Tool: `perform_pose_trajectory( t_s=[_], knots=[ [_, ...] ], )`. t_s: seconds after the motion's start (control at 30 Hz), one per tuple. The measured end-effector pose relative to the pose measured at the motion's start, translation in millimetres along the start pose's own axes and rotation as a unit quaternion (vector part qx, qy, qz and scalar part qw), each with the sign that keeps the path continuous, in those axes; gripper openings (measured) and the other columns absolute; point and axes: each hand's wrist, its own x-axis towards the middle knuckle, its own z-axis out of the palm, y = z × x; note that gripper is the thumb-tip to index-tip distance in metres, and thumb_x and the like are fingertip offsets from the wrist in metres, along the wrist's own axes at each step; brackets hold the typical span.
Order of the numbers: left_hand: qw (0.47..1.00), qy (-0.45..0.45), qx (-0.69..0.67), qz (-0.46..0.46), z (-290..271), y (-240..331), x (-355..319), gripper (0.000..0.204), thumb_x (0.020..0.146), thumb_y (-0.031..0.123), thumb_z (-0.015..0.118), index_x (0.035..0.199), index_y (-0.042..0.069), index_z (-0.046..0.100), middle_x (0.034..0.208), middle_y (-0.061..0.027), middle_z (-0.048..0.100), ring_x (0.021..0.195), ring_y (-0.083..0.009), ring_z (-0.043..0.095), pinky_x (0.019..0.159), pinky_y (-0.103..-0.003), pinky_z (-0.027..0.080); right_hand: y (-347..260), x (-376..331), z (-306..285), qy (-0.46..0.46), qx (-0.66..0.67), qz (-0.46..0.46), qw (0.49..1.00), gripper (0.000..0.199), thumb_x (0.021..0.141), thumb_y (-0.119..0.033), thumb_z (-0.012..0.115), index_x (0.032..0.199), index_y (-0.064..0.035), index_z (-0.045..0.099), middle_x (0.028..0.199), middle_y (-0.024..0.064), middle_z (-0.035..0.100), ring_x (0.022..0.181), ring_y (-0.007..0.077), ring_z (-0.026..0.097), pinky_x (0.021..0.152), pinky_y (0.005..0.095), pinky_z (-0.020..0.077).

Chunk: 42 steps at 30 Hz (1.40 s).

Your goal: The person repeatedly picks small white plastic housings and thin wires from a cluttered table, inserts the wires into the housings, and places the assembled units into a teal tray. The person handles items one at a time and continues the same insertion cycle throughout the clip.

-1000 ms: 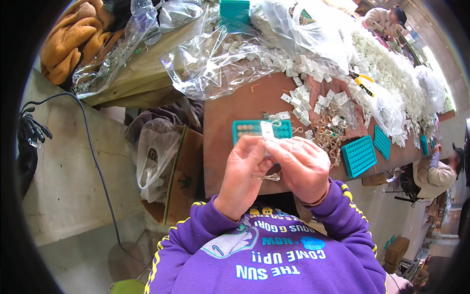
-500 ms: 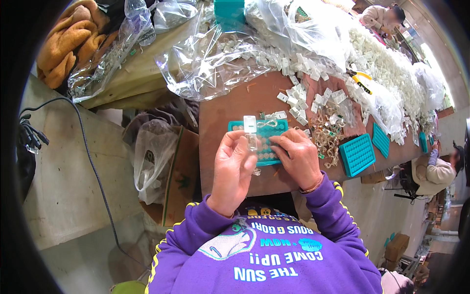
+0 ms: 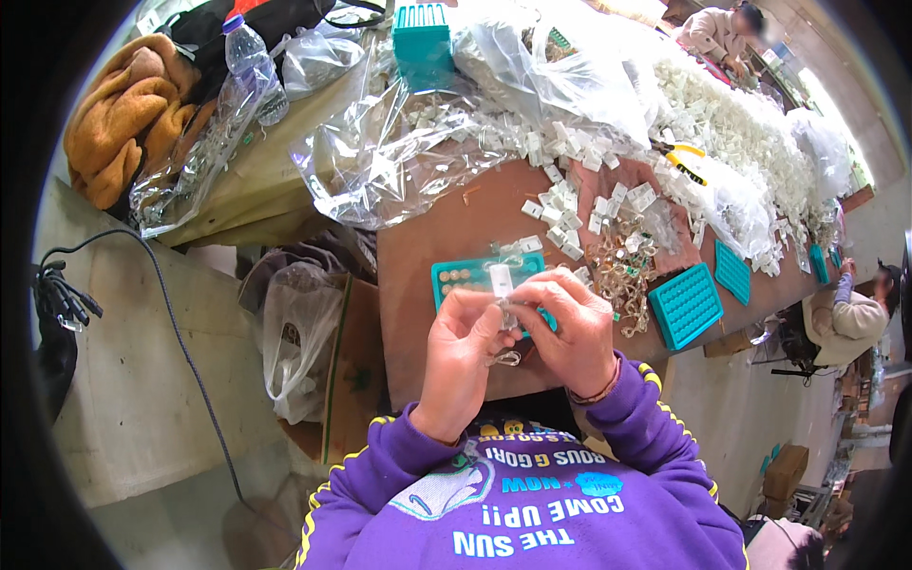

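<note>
A small white plastic housing (image 3: pixel 501 278) stands upright between my hands, above the near part of a teal tray (image 3: pixel 445 269). My left hand (image 3: pixel 460 340) pinches its lower end between thumb and fingers. From the other side my right hand (image 3: pixel 573 326) closes its thumb and fingertips on the same end; whether a small part sits in them is hidden. Rows of small round pale pieces (image 3: pixel 456 275) fill part of the tray. A thin clear loop (image 3: pixel 505 358) dangles below my left fingers.
Right of the tray lie tangled wired parts (image 3: pixel 622 261) and white housings (image 3: pixel 562 214). Teal trays (image 3: pixel 686 306) sit at the table's right edge. Yellow-handled pliers (image 3: pixel 686 163) rest by the big white heap (image 3: pixel 731 123). Clear plastic bags (image 3: pixel 380 152) cover the far left. Two people work at the right.
My right hand has left the tray and risen to meet my left at the housing's lower end. The view has shifted slightly.
</note>
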Motion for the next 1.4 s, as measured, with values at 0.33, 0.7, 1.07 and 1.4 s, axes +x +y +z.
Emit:
perform_pose_trajectory(
  t_s=[0.33,0.7,1.07,1.4],
  knots=[
    [0.999,0.014,0.002,0.032,6.3,0.0,-3.9,0.006,0.098,0.009,0.056,0.100,0.004,0.054,0.095,-0.0068,0.064,0.079,-0.0121,0.061,0.071,-0.025,0.050,1.8,3.8,-8.4,-0.062,0.012,-0.012,0.998,0.011,0.079,-0.009,0.064,0.089,-0.0097,0.064,0.081,0.0066,0.058,0.073,0.0258,0.063,0.061,0.0343,0.0521],
    [0.993,0.040,0.113,0.016,1.7,11.7,-5.3,0.014,0.102,0.014,0.049,0.112,0.006,0.053,0.095,-0.0065,0.063,0.081,-0.0142,0.062,0.069,-0.025,0.052,3.5,-19.0,10.1,0.060,-0.011,-0.099,0.993,0.025,0.083,-0.013,0.064,0.107,-0.0101,0.066,0.098,0.0011,0.067,0.072,0.0225,0.067,0.060,0.0323,0.0548],
    [0.991,-0.069,0.101,-0.046,-22.8,-11.6,-3.3,0.024,0.100,0.016,0.053,0.120,0.003,0.054,0.102,-0.0065,0.062,0.081,-0.0125,0.060,0.063,-0.024,0.050,11.1,-23.9,-11.3,-0.056,0.352,0.214,0.909,0.026,0.092,-0.029,0.065,0.107,-0.0085,0.069,0.086,0.0051,0.066,0.077,0.0169,0.064,0.069,0.0294,0.0502],
    [0.928,-0.178,-0.286,-0.162,-25.3,-0.2,-38.1,0.026,0.101,0.016,0.047,0.122,0.005,0.057,0.114,-0.0072,0.064,0.104,-0.0162,0.062,0.088,-0.030,0.050,-19.4,-52.1,-13.4,0.072,-0.035,-0.201,0.976,0.032,0.082,-0.030,0.066,0.111,-0.0153,0.067,0.103,0.0023,0.063,0.092,0.0209,0.064,0.077,0.0351,0.0519]
  ],
)
